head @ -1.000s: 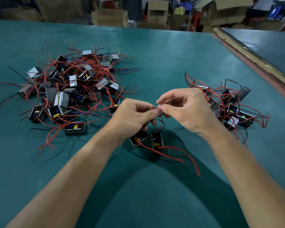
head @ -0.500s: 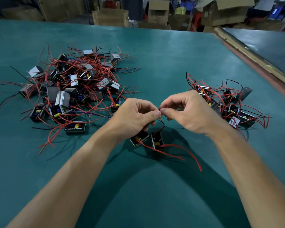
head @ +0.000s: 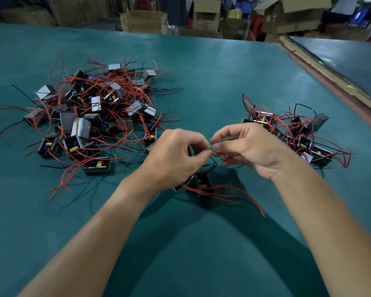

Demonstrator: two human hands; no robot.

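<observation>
Left grip and right grip are both pinching, it seems, the wire ends between meeting fingertips. The wires are dropping toward two transformers lying on the surface just beneath the left grip.

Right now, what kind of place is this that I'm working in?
Probably a small electronics assembly workshop. Heaps of wired transformers lie on a green worktable, cardboard boxes stand behind it, and the left hand and right hand pinch a wire between them.
</observation>
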